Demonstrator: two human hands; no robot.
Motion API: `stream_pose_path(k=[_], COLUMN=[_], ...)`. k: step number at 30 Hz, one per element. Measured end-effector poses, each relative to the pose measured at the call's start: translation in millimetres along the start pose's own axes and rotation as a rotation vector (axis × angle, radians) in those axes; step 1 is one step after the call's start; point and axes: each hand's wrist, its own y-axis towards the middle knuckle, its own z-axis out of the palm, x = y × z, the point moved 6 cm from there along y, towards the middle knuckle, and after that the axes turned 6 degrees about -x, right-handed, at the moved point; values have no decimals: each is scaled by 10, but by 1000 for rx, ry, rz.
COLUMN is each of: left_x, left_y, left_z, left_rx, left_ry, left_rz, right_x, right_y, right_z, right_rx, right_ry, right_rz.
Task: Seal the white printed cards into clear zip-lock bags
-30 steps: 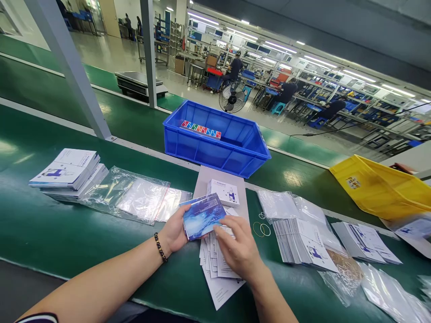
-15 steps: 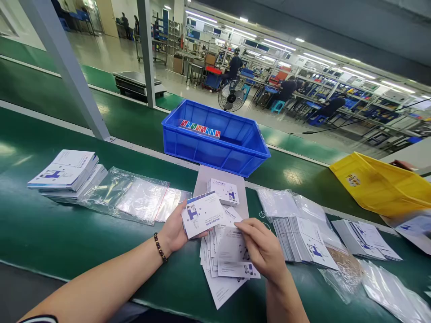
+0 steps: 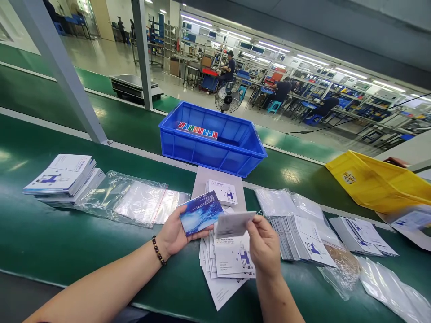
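My left hand [image 3: 175, 234] is closed round a small stack of cards [image 3: 200, 212] whose top face is blue, held just above the green belt. My right hand [image 3: 266, 244] pinches a single white card [image 3: 234, 223] and holds it up beside that stack. Beneath both hands lies a fanned pile of white leaflets [image 3: 226, 262] printed with a small blue figure. A small white booklet stack [image 3: 222, 192] rests on a grey board [image 3: 205, 179] just beyond.
A blue bin [image 3: 212, 146] stands behind the board. Clear bags [image 3: 134, 202] and a booklet stack [image 3: 60, 179] lie left. More card stacks [image 3: 303, 240] and bags [image 3: 387, 282] lie right, with a yellow bag [image 3: 380, 184] beyond. Seated people work far behind.
My right hand has lifted one white card off the fanned pile and raised it next to the left hand's stack. The stack's top face shows blue again; half a second ago it showed white.
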Motion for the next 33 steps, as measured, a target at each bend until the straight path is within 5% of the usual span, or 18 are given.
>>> stream_pose_path(k=[3, 7, 12, 17, 21, 25, 29, 33], left_x=[-11, -2, 23, 74, 12, -16, -16, 5], left_y=[-8, 1, 33, 59, 39, -2, -10, -16], left_z=[18, 46, 16, -74, -54, 18, 25, 69], left_rx=[-6, -4, -49, -139, -113, -21, -13, 100], left_ry=[27, 34, -59, -59, -25, -10, -21, 1], left_rz=[-16, -14, 15, -39, 13, 8, 14, 47], right_x=[196, 287, 380, 412, 596, 572, 317, 126], right_y=[93, 38, -263, -441, -348, -109, -16, -102], right_z=[-124, 64, 469, 631, 291, 41, 179, 397], right_rx=[145, 438, 328, 391, 292, 306, 449, 378], right_ry=[-123, -409, -645, -623, -414, -368, -474, -391], right_rz=[-206, -399, -868, -1034, -937, -639, -424, -288])
